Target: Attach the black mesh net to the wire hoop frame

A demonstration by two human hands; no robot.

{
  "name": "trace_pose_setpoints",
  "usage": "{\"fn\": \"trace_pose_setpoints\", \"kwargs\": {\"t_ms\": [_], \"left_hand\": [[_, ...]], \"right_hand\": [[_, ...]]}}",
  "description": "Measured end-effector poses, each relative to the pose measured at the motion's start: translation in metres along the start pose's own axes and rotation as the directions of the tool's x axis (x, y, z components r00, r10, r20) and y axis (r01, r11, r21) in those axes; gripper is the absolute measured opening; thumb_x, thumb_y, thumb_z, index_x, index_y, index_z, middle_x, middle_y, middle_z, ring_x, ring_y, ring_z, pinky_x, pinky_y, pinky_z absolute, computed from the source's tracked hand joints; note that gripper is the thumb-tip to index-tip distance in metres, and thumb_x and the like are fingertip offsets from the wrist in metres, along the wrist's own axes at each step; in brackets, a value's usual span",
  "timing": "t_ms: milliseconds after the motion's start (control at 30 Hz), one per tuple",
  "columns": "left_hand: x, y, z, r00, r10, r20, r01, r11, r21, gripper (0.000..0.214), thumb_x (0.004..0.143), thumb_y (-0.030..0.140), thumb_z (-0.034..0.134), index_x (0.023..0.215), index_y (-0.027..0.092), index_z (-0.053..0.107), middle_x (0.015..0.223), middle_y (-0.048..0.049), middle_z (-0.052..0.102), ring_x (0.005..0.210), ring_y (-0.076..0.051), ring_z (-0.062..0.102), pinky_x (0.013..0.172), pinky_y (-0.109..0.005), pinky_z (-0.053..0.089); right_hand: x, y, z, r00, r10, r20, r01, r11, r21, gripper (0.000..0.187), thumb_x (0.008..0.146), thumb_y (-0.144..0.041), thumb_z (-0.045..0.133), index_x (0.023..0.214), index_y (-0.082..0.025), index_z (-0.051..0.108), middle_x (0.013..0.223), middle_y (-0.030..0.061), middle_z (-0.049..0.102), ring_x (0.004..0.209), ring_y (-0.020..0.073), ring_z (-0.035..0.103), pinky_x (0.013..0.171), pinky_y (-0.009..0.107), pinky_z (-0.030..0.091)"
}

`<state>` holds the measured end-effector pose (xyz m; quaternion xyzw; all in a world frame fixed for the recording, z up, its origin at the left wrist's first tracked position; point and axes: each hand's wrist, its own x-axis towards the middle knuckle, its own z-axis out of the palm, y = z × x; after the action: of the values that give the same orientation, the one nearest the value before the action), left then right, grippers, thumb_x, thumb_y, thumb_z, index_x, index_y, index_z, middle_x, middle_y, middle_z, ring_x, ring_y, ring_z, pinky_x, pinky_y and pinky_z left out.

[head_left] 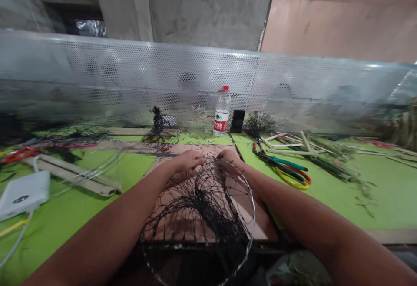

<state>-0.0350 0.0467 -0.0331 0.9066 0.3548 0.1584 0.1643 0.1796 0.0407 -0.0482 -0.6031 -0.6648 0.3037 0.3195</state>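
Note:
A ring of twisted silvery wire (pixel 253 203) stands tilted in front of me, its lower edge hanging past the table's front. Black netting (pixel 208 207) is strung on the ring and gathers into a dark bunch in its middle. At the far edge of the ring, my left hand (pixel 188 161) is closed, fingertips pinching the net's edge by the wire. Just to its right, my right hand (pixel 230 159) has its fingers closed around the wire hoop and some mesh. The exact contact of the fingertips is partly hidden.
A water bottle (pixel 221 113) stands behind the hands beside a black phone-like slab (pixel 237 121). Pliers and cutters (pixel 283 166) lie on the right among cut stems. On the left are cardboard-like tubes (pixel 76 175) and a white power bank (pixel 24 194). Perforated metal sheeting (pixel 130 73) closes the back.

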Motion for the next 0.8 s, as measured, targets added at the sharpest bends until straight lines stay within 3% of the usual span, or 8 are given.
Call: {"fn": "trace_pose_setpoints", "kwargs": {"t_ms": [167, 300, 400, 467, 567, 667, 800], "left_hand": [[-0.004, 0.0, -0.004, 0.999, -0.037, -0.003, 0.037, 0.999, 0.012, 0.042, 0.08, 0.049, 0.039, 0.058, 0.015, 0.048, 0.054, 0.0009, 0.047, 0.052, -0.011, 0.038, 0.05, -0.022, 0.026], [-0.005, -0.001, -0.004, 0.997, -0.071, 0.013, 0.071, 0.997, -0.026, 0.041, 0.079, 0.05, 0.04, 0.06, 0.015, 0.05, 0.055, 0.0005, 0.05, 0.053, -0.012, 0.042, 0.051, -0.022, 0.028], [-0.004, -0.005, -0.004, 0.994, -0.103, -0.037, 0.102, 0.994, -0.024, 0.041, 0.079, 0.049, 0.041, 0.06, 0.015, 0.052, 0.055, -0.0002, 0.052, 0.053, -0.012, 0.044, 0.051, -0.022, 0.029], [-0.003, -0.008, -0.004, 0.988, -0.136, -0.076, 0.135, 0.991, -0.017, 0.04, 0.078, 0.048, 0.041, 0.059, 0.015, 0.052, 0.055, -0.0008, 0.053, 0.053, -0.012, 0.044, 0.051, -0.022, 0.029], [-0.003, -0.011, -0.005, 0.979, -0.169, -0.114, 0.17, 0.985, -0.003, 0.041, 0.079, 0.047, 0.04, 0.055, 0.015, 0.052, 0.053, -0.001, 0.053, 0.052, -0.012, 0.044, 0.051, -0.022, 0.029], [-0.003, -0.013, -0.006, 0.974, -0.175, -0.146, 0.182, 0.983, 0.032, 0.041, 0.079, 0.045, 0.04, 0.053, 0.015, 0.05, 0.051, -0.0004, 0.05, 0.05, -0.012, 0.042, 0.05, -0.022, 0.027], [-0.003, -0.013, -0.007, 0.969, -0.155, -0.194, 0.175, 0.98, 0.094, 0.04, 0.079, 0.044, 0.041, 0.052, 0.015, 0.047, 0.05, 0.0003, 0.047, 0.05, -0.011, 0.039, 0.049, -0.022, 0.023]], "right_hand": [[-0.016, 0.007, -0.023, 0.989, 0.089, -0.117, -0.059, 0.97, 0.234, 0.003, 0.059, -0.012, 0.057, 0.06, -0.014, 0.056, 0.045, -0.0017, 0.052, 0.046, 0.012, 0.053, 0.047, 0.022, 0.042], [-0.041, 0.015, -0.057, 0.97, 0.173, -0.171, -0.079, 0.89, 0.45, 0.007, 0.065, -0.014, 0.051, 0.071, -0.017, 0.049, 0.055, -0.001, 0.054, 0.053, 0.0129, 0.059, 0.052, 0.025, 0.049], [-0.063, 0.025, -0.083, 0.953, 0.188, -0.236, -0.023, 0.825, 0.565, 0.012, 0.066, -0.014, 0.052, 0.075, -0.018, 0.046, 0.057, -0.0042, 0.049, 0.051, 0.0084, 0.055, 0.049, 0.02, 0.047], [-0.078, 0.032, -0.095, 0.936, 0.201, -0.289, 0.069, 0.7, 0.711, 0.017, 0.061, -0.012, 0.059, 0.072, -0.017, 0.048, 0.057, -0.0051, 0.047, 0.046, 0.0054, 0.048, 0.042, 0.017, 0.04], [-0.102, 0.039, -0.101, 0.934, 0.181, -0.309, 0.111, 0.674, 0.73, 0.019, 0.06, -0.012, 0.064, 0.072, -0.017, 0.051, 0.059, -0.004, 0.05, 0.046, 0.0062, 0.048, 0.04, 0.018, 0.039], [-0.125, 0.037, -0.099, 0.97, 0.16, -0.183, 0.022, 0.692, 0.722, 0.02, 0.063, -0.018, 0.068, 0.074, -0.018, 0.051, 0.059, -0.0034, 0.049, 0.05, 0.0092, 0.052, 0.046, 0.021, 0.043], [-0.146, 0.03, -0.098, 0.964, 0.099, -0.246, 0.097, 0.732, 0.675, 0.022, 0.066, -0.025, 0.071, 0.078, -0.019, 0.053, 0.062, -0.0024, 0.052, 0.056, 0.0113, 0.056, 0.053, 0.024, 0.046]]}}
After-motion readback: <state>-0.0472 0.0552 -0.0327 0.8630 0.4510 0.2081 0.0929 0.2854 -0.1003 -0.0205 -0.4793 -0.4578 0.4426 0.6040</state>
